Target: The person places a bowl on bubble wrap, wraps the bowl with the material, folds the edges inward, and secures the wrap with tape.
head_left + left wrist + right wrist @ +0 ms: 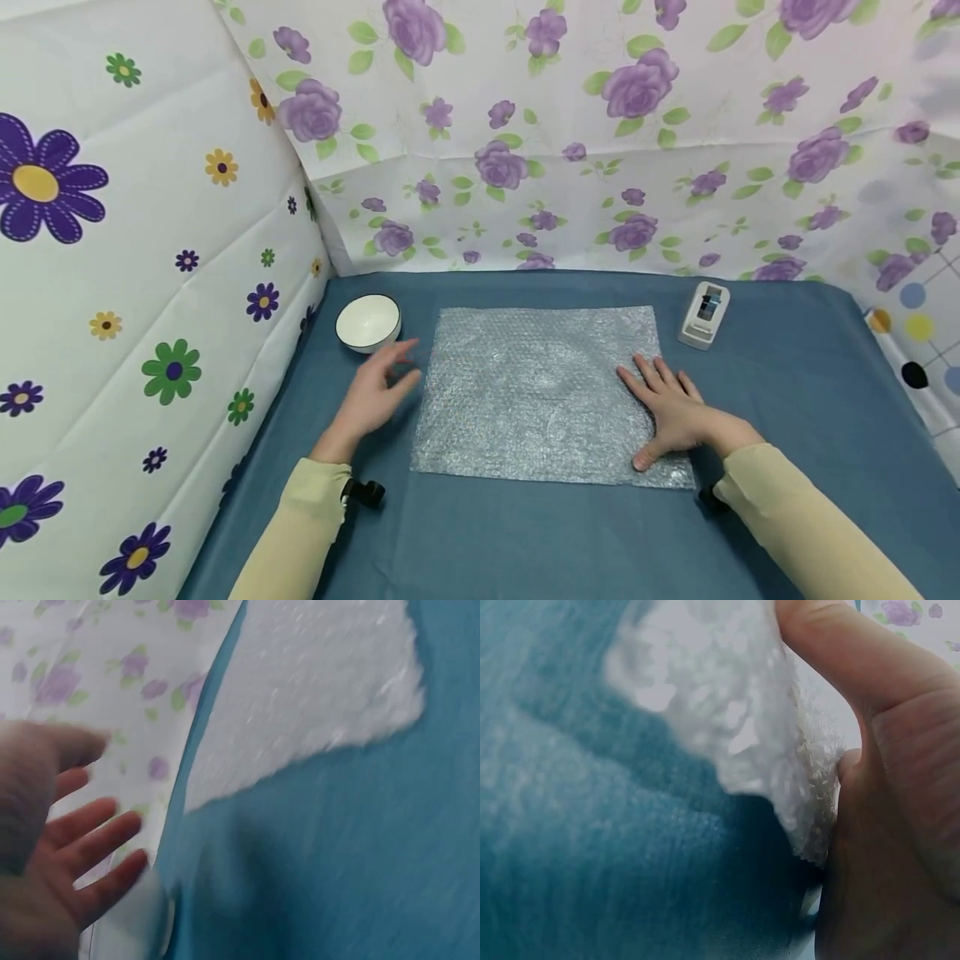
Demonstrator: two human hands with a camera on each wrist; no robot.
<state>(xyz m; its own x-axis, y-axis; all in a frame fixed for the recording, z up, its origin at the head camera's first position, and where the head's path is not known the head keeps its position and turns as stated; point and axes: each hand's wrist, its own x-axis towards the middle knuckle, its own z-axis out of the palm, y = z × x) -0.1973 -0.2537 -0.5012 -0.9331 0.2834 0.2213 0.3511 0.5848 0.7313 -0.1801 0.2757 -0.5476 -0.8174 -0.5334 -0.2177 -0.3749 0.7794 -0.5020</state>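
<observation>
A sheet of clear bubble wrap (536, 392) lies flat on the blue cloth. My right hand (671, 412) rests on its right edge with fingers spread, thumb near the lower right corner. In the right wrist view the thumb (862, 656) lies along the crinkled edge of the bubble wrap (712, 697). My left hand (378, 392) is just left of the sheet, its fingers loosely bent and holding nothing. Right behind those fingers stands a white bowl (368, 322) with a dark rim. The left wrist view shows the left hand (75, 832) apart from the bubble wrap (315, 682).
A white device with a dark slot (704, 314) lies at the back right of the blue cloth (540, 542). Flowered sheets (480, 125) hang behind and on the left. A black strap (365, 493) is on the left wrist.
</observation>
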